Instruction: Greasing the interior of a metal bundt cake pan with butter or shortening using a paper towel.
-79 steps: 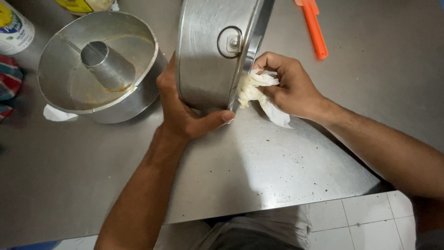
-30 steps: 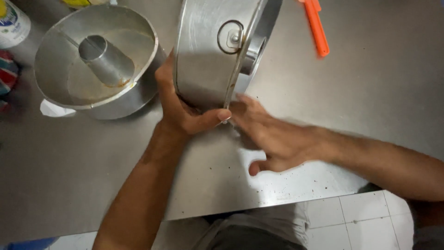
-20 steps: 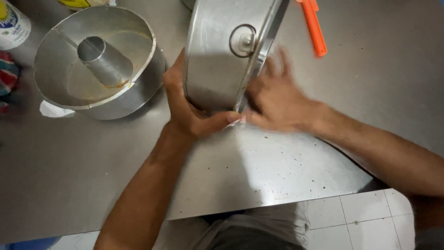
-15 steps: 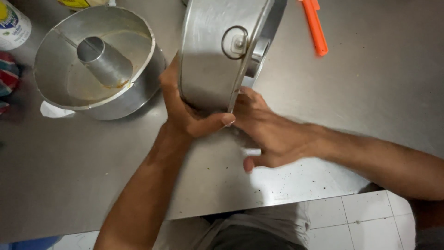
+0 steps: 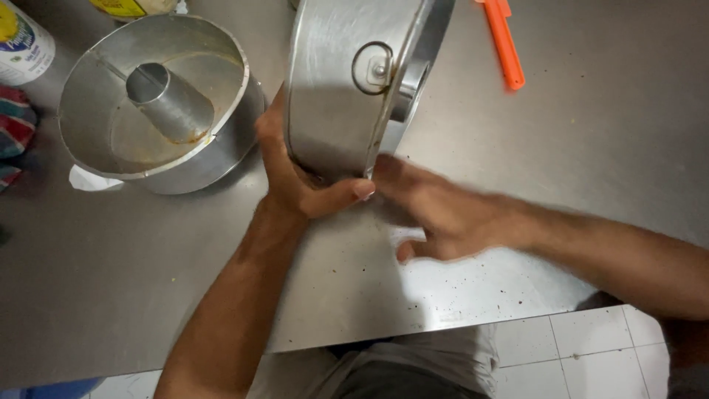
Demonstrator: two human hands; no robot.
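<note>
While the left hand (image 5: 303, 185) props it, round metal pan (image 5: 347, 89) gleams

The left hand (image 5: 303, 185) is curled upward, thumb stretched out to the right and fingers hidden on the far side. Its bare forearm is extended from the near left. The right hand (image 5: 436, 214) is blurred, held flat with fingers pointed left, its forearm reaching in from the right.
</note>
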